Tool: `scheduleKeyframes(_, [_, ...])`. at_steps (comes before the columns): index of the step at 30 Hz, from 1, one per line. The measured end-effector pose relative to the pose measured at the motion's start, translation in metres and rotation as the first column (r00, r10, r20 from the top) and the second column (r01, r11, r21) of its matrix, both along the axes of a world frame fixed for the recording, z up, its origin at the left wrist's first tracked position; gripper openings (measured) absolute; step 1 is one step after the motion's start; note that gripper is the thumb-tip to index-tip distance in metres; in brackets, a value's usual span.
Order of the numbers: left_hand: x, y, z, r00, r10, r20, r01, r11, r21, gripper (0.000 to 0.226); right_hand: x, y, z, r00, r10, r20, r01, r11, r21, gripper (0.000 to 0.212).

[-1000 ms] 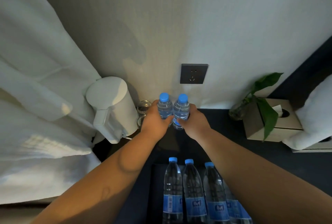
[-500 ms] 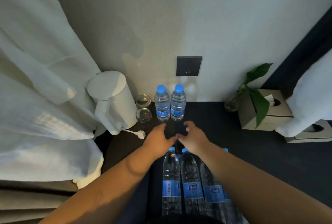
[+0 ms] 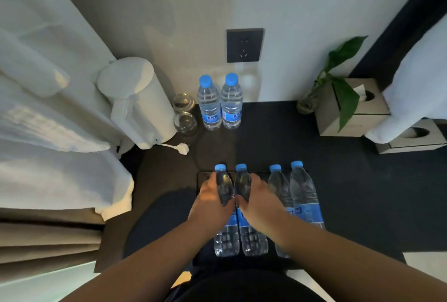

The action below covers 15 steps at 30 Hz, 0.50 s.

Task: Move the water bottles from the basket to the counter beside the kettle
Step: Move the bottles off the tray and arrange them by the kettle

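Head view, left hand (image 3: 210, 205), right hand (image 3: 262, 206) gripping bottles (image 3: 226, 238), glasses (image 3: 185, 122) beside kettle (image 3: 145, 98)

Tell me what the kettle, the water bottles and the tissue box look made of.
The kettle: matte white, probably plastic, no shine. The water bottles: clear thin plastic, ribbed, see-through, blue caps. The tissue box: smooth beige, dark edges, maybe leatherette or board; unclear.

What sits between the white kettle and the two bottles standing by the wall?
Two clear glasses, one behind the other, stand between the kettle and the bottles, seen in the head view.
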State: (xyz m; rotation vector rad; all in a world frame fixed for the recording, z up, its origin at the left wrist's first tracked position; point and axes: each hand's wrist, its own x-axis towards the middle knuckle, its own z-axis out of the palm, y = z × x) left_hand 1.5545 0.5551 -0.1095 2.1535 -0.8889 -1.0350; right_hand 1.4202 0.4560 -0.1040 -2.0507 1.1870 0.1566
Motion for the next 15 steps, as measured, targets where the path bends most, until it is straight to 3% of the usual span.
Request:
scheduleKeyframes(3, [-0.004, 0.008, 0.000, 0.999, 0.032, 0.041, -0.034, 0.997, 0.065, 0.048, -0.008, 0.006, 0.003, 1.000, -0.017, -0.010, 0.018, 0.996, 0.087, 0.052])
scheduleKeyframes(7, [-0.008, 0.016, -0.004, 0.994, 0.109, -0.003, -0.107, 0.983, 0.152, 0.037, -0.015, 0.009, 0.004, 0.989, 0.050, -0.137, -0.030, 0.989, 0.142, 0.052])
scheduleKeyframes(11, [-0.008, 0.017, -0.006, 0.991, 0.133, 0.008, -0.127, 0.924, 0.361, 0.055, -0.017, 0.013, 0.003, 0.970, 0.103, -0.222, -0.064, 0.983, 0.174, 0.058])
scheduleKeyframes(15, [-0.005, 0.009, -0.005, 0.992, 0.127, -0.012, -0.109, 0.893, 0.436, 0.066, -0.007, 0.011, 0.003, 0.979, 0.047, -0.198, -0.013, 0.985, 0.170, 0.070])
